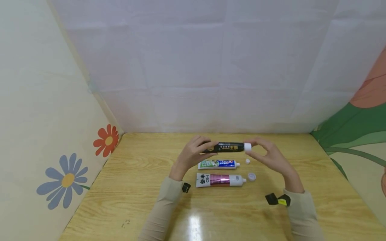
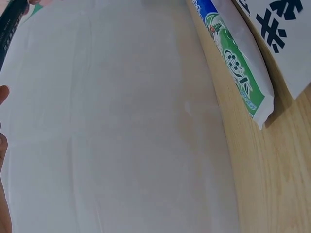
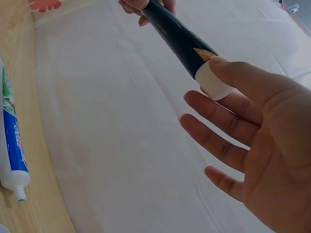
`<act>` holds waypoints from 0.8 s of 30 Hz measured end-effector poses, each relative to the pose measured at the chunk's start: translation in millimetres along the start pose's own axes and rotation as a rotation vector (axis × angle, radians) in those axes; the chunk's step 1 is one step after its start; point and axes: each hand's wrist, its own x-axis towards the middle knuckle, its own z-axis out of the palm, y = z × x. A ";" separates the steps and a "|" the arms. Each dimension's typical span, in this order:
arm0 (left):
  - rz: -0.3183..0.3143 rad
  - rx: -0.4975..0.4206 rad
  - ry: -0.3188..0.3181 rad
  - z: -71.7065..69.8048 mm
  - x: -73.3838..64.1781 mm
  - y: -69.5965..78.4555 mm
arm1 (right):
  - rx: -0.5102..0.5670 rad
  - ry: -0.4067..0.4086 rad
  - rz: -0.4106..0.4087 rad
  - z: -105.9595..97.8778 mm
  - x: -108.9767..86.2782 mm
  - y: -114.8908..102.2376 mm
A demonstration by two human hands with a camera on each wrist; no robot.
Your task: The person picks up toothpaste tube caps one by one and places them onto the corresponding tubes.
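Note:
A black toothpaste tube (image 1: 230, 147) with gold print is held level above the table. My left hand (image 1: 193, 152) grips its tail end. At the other end, my right hand (image 1: 271, 157) pinches the white cap (image 3: 212, 83) between thumb and index finger, the other fingers spread apart in the right wrist view. Below the held tube lies a green and blue toothpaste tube (image 1: 217, 164), its bare nozzle pointing right. Nearer to me lies a white and pink toothpaste tube (image 1: 221, 180), also uncapped. In the left wrist view only part of the left hand (image 2: 4, 160) shows at the edge.
A small white cap (image 1: 247, 161) sits right of the green and blue tube. A larger white cap (image 1: 251, 176) lies by the pink tube's nozzle. The wooden table (image 1: 126, 187) meets a white sheet at the back, with flower-painted walls on both sides.

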 end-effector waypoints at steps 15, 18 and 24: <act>0.009 -0.003 0.004 0.4 0.5 -0.3 | -0.012 0.011 -0.051 4.2 3.0 19.4; 0.012 -0.003 0.004 -0.3 0.2 -0.4 | -0.025 0.014 -0.055 5.1 3.0 19.7; 0.015 0.000 -0.003 -1.8 -0.6 -0.2 | -0.047 0.008 -0.014 5.7 3.1 17.9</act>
